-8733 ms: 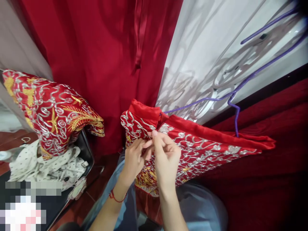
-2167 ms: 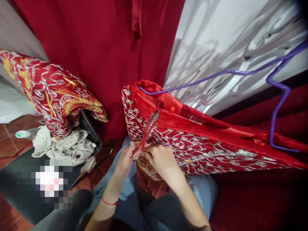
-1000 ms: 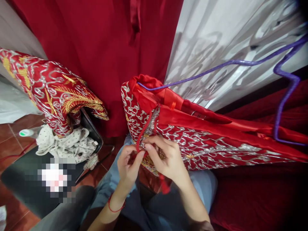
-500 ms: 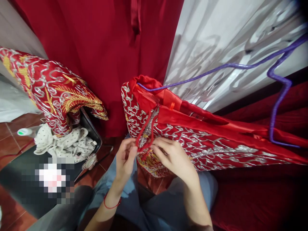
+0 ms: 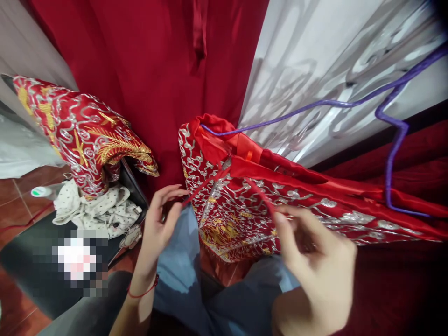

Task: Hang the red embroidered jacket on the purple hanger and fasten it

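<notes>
An embroidered red garment (image 5: pixel 238 205) is hung by its upper edge from a purple hanger (image 5: pixel 325 102), its satin waistband (image 5: pixel 276 179) gaping and its fringed lower part lying near the denim-clad knees (image 5: pixel 185 252). At the opening near the left end of the waistband, two thin red cords are held out to opposite sides. The left cord (image 5: pixel 205 185) is pinched between the thumb and forefinger of the left hand (image 5: pixel 159 221); the right cord (image 5: pixel 261 197) is clamped between the thumb and bent forefinger of the right hand (image 5: pixel 317 263), with some blur there.

The cords can be judged light, limp and easily slipped, so they are best taken close to their ends in a fingertip pinch. The satin is likely soft and slippery; the silver and gold embroidery probably makes the cloth heavier and stiffer, and it may snag, so the garment is better gripped by its plain band.

Farther left, a second embroidered cloth (image 5: pixel 84 135) is draped over the backrest of a black chair (image 5: pixel 17 263). A dotted white cloth (image 5: pixel 98 210) is heaped at the seat's rear edge, below the backrest. Beyond that edge a white-capped bottle (image 5: pixel 40 191) is seen; its support cannot be told. Behind everything, a red curtain (image 5: pixel 140 60) is hung beside a white drape (image 5: pixel 290 60).
</notes>
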Demonstrator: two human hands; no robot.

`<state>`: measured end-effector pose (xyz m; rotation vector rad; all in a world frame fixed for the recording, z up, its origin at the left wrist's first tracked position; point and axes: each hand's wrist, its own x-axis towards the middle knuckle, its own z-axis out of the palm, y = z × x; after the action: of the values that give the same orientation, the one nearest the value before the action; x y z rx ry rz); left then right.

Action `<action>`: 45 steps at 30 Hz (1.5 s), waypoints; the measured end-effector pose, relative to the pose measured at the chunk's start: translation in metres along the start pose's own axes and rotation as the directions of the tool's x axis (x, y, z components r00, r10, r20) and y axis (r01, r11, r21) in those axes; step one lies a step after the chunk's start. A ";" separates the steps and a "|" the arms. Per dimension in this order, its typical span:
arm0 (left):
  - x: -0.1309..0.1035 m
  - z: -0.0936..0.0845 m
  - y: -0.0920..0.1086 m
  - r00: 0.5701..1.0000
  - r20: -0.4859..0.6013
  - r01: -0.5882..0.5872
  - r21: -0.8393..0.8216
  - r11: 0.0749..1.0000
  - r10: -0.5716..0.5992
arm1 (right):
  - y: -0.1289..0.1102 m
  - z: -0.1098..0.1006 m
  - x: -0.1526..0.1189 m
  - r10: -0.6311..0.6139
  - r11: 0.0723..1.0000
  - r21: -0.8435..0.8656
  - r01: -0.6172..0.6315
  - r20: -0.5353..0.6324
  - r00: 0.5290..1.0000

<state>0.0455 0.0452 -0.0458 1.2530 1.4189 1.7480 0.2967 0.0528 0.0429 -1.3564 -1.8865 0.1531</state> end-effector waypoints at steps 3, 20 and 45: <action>0.017 0.017 0.013 0.977 0.175 -0.131 0.064 0.989 0.118 | -0.006 0.020 0.022 -0.051 0.999 -0.009 0.052 0.070 0.996; 0.098 0.057 0.057 0.852 0.191 -0.524 0.297 0.798 0.488 | -0.003 0.033 0.079 -0.205 0.925 0.302 0.229 -0.108 0.973; 0.105 0.015 0.061 0.827 0.269 -0.560 0.320 0.765 0.493 | 0.017 0.037 0.075 -0.102 0.965 0.245 0.095 0.014 0.995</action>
<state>0.0239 0.1246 0.0451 2.1437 1.4412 1.6786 0.2769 0.1351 0.0483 -1.0968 -1.8831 0.3432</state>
